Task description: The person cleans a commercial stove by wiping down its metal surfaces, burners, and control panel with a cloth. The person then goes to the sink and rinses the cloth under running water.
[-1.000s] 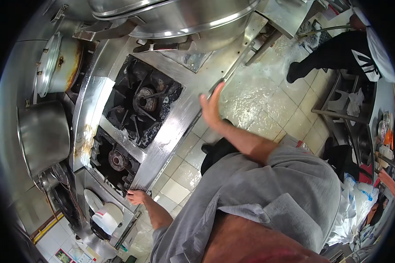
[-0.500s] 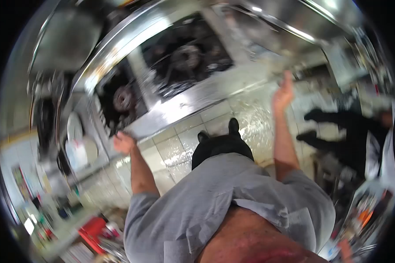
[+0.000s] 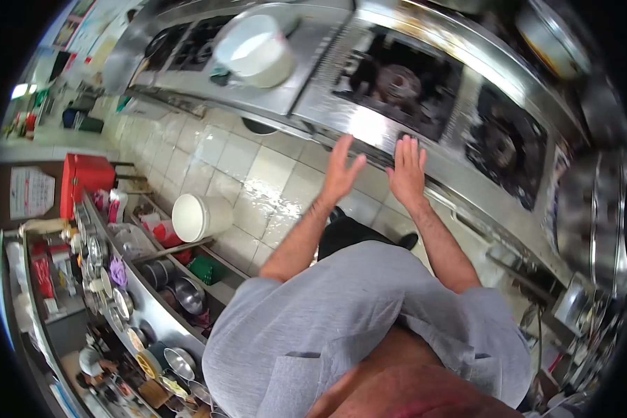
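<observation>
My left hand [image 3: 341,174] is open in front of the stove's front edge, thumb and fingers apart, holding nothing. Close beside it, my right hand [image 3: 407,173] is open too, fingers stretched out and palm down. Its fingertips overlap the steel stove edge [image 3: 442,166] in view; I cannot tell whether they touch it. Beyond the hands lie a black gas burner [image 3: 399,83] and, to the right, a second burner [image 3: 504,150]. A small gap separates the two hands.
A white tub [image 3: 265,66] stands on the steel counter at the upper left. On the wet tiled floor [image 3: 261,177] is a white bucket [image 3: 200,217]. A shelf with metal bowls [image 3: 181,362] and a red box [image 3: 83,182] fill the left. Large pots [image 3: 578,216] stand at right.
My hands have come from wide apart to side by side before the stove. The view has turned left, bringing in the tub, bucket and shelf; the dark-clothed person at right is out of view.
</observation>
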`<state>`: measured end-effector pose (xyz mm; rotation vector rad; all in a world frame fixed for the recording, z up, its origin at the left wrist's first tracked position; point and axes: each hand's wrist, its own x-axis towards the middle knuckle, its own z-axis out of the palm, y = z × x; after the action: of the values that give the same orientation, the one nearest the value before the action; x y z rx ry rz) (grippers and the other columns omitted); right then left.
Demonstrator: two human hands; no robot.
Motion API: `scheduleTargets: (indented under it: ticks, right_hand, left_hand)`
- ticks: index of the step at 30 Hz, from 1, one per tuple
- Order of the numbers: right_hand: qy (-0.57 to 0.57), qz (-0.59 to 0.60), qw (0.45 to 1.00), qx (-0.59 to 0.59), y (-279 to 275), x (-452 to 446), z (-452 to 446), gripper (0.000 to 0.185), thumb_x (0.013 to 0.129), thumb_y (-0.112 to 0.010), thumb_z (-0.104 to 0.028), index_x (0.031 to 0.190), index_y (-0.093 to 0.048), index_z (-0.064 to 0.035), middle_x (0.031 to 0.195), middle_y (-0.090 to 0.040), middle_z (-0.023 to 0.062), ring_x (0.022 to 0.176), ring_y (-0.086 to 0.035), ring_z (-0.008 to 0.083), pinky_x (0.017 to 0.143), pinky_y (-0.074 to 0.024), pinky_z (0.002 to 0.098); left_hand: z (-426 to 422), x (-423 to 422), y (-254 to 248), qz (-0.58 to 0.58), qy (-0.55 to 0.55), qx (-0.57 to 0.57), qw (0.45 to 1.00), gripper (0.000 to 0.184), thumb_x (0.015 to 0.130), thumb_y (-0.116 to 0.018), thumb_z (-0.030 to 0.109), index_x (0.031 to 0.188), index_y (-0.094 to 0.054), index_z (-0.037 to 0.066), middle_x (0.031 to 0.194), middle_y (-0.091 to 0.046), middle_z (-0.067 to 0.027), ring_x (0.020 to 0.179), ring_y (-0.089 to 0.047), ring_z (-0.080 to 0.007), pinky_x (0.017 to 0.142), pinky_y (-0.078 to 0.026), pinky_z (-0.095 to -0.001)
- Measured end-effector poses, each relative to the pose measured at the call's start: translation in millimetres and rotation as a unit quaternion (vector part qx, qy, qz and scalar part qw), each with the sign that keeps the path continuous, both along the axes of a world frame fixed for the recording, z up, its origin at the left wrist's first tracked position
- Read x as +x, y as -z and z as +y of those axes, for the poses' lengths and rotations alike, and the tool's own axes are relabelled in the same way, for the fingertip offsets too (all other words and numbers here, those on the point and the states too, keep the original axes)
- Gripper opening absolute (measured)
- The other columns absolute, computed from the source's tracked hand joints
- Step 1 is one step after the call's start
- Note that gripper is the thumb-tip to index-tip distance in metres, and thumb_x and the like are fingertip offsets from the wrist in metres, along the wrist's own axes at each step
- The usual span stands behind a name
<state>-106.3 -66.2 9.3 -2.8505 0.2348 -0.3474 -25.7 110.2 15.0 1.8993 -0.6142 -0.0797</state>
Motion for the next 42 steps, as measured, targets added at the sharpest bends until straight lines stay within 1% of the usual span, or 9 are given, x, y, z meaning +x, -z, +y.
scheduleTargets:
  ticks: [5, 10, 15, 16, 20, 25, 30, 38, 42]
  right_hand:
    - [-0.179, -0.112, 0.977, -0.005, 11, 134, 80, 0.038, 0.077, -0.047, -0.006, 0.114, -0.047, 0.0047, 0.119, -0.048, 0.0193, 0.115, -0.042, 0.0327, 0.096, -0.0311, 0.0526]
    - [-0.112, -0.076, 0.966, -0.221, 1, 238, 87, 0.032, 0.074, -0.049, -0.011, 0.104, -0.051, -0.0007, 0.111, -0.051, 0.0167, 0.101, -0.046, 0.0301, 0.090, -0.0335, 0.0450]
    - [-0.014, 0.139, 0.989, -0.049, -27, 359, 29, 0.031, 0.077, -0.047, -0.009, 0.105, -0.058, -0.0014, 0.103, -0.060, 0.0190, 0.099, -0.056, 0.0348, 0.087, -0.0433, 0.0427]
    - [-0.062, -0.032, 0.998, 0.011, 27, 390, -16, 0.033, 0.076, -0.049, -0.009, 0.107, -0.058, -0.0008, 0.098, -0.062, 0.0196, 0.095, -0.057, 0.0371, 0.086, -0.0442, 0.0407]
    - [-0.027, -0.143, 0.966, 0.213, -135, 326, 56, 0.040, 0.083, -0.039, 0.002, 0.120, -0.050, -0.0003, 0.107, -0.059, 0.0213, 0.096, -0.057, 0.0340, 0.083, -0.0437, 0.0361]
    - [-0.182, -0.086, 0.979, 0.030, -191, 351, 117, 0.041, 0.083, -0.044, 0.004, 0.124, -0.046, 0.0009, 0.118, -0.055, 0.0188, 0.112, -0.050, 0.0327, 0.094, -0.0385, 0.0368]
    - [-0.242, -0.200, 0.940, 0.133, -242, 376, 212, 0.046, 0.080, -0.055, 0.003, 0.125, -0.046, 0.0001, 0.122, -0.053, 0.0170, 0.114, -0.049, 0.0312, 0.096, -0.0368, 0.0354]
    - [-0.437, 0.047, 0.785, 0.436, -178, 482, 391, 0.039, 0.085, -0.055, -0.005, 0.124, -0.049, -0.0006, 0.120, -0.055, 0.0129, 0.105, -0.055, 0.0197, 0.091, -0.0414, 0.0315]
    - [-0.474, 0.133, 0.795, 0.353, -160, 523, 470, 0.038, 0.085, -0.055, -0.006, 0.123, -0.050, -0.0011, 0.115, -0.058, 0.0130, 0.099, -0.058, 0.0193, 0.087, -0.0442, 0.0316]
  left_hand:
    - [154, 3, 57, 0.156, -0.051, 0.100, 0.981, 0.053, 0.086, -0.058, 0.030, 0.129, -0.042, 0.003, 0.123, -0.050, -0.0163, 0.103, -0.055, -0.0247, 0.085, -0.045, -0.0338]
    - [275, 2, 75, 0.204, -0.232, 0.112, 0.944, 0.052, 0.086, -0.057, 0.029, 0.125, -0.044, -0.003, 0.116, -0.055, -0.0203, 0.092, -0.061, -0.0282, 0.081, -0.048, -0.0345]
    - [327, -1, 74, 0.236, -0.335, 0.083, 0.908, 0.053, 0.086, -0.058, 0.029, 0.124, -0.044, -0.004, 0.114, -0.056, -0.0205, 0.094, -0.061, -0.0270, 0.081, -0.048, -0.0332]
    - [336, -2, 74, 0.233, -0.343, 0.110, 0.904, 0.053, 0.086, -0.058, 0.029, 0.124, -0.045, -0.004, 0.113, -0.057, -0.0204, 0.095, -0.061, -0.0270, 0.082, -0.047, -0.0331]
    - [365, -5, 84, 0.284, -0.429, 0.023, 0.857, 0.053, 0.085, -0.058, 0.030, 0.123, -0.046, -0.004, 0.114, -0.057, -0.0202, 0.098, -0.060, -0.0274, 0.083, -0.047, -0.0337]
    - [401, 69, 75, 0.273, -0.410, 0.067, 0.868, 0.049, 0.086, -0.058, 0.030, 0.122, -0.048, -0.001, 0.114, -0.058, -0.0170, 0.101, -0.058, -0.0268, 0.086, -0.046, -0.0328]
    - [428, 154, 55, 0.243, -0.440, 0.071, 0.862, 0.049, 0.085, -0.058, 0.029, 0.122, -0.048, -0.002, 0.116, -0.057, -0.0183, 0.100, -0.059, -0.0283, 0.085, -0.047, -0.0340]
    - [482, 199, 38, 0.192, -0.476, 0.088, 0.854, 0.051, 0.083, -0.058, 0.032, 0.119, -0.049, -0.003, 0.119, -0.053, -0.0226, 0.110, -0.051, -0.0340, 0.094, -0.040, -0.0381]
    - [549, 183, 59, 0.180, -0.550, 0.107, 0.808, 0.049, 0.083, -0.060, 0.030, 0.118, -0.050, -0.004, 0.115, -0.056, -0.0211, 0.102, -0.057, -0.0311, 0.088, -0.045, -0.0367]
